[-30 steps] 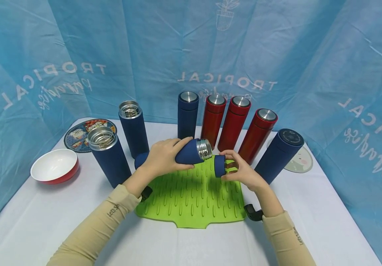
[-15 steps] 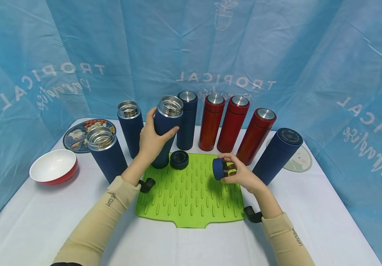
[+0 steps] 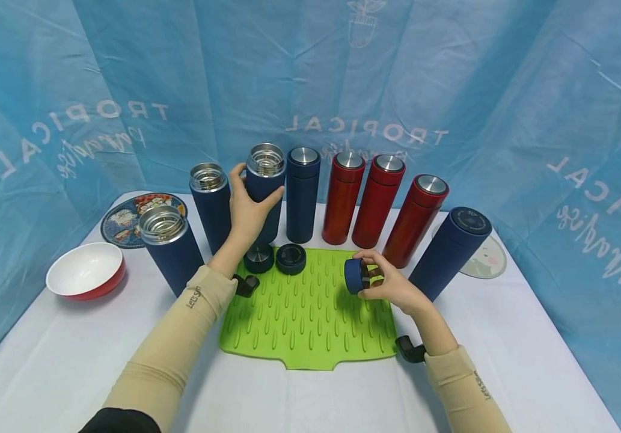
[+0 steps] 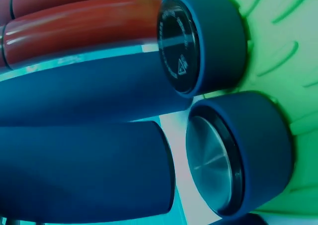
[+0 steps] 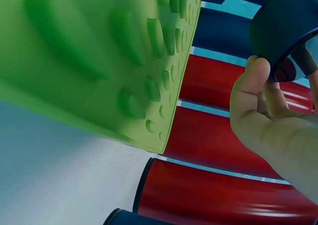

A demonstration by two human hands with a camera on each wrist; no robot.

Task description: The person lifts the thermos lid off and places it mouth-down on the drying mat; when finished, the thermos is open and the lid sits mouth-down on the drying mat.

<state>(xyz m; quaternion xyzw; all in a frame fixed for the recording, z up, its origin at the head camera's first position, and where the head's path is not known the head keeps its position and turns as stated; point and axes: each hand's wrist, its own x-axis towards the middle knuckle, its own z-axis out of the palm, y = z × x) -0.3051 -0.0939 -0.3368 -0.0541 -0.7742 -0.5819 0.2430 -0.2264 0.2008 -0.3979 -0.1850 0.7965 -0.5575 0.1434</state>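
At the back, my left hand (image 3: 246, 215) grips an upright, lidless navy thermos (image 3: 263, 186) with a steel mouth. It is between another lidless navy thermos (image 3: 211, 207) and a lidded navy one (image 3: 302, 198). Whether its base touches the table, I cannot tell. Over the right part of the green ribbed mat (image 3: 305, 325), my right hand (image 3: 391, 284) pinches a navy thermos lid (image 3: 353, 276) on its side; the right wrist view shows the fingertips on its rim (image 5: 278, 31). Two more lids (image 3: 258, 258) (image 4: 218, 41) lie side by side on the mat's back left edge.
A third lidless navy thermos (image 3: 172, 252) stands at the left, near a red-and-white bowl (image 3: 85, 270) and a patterned round mat (image 3: 126, 222). Three red thermoses (image 3: 344, 201) and a navy one (image 3: 451, 252) line the back right. A pale round mat (image 3: 486, 258) lies behind.
The thermos in my left hand went from lying tilted over the mat to upright, then back into the row, uncovering two lids. My right hand has stayed nearly still with its lid.
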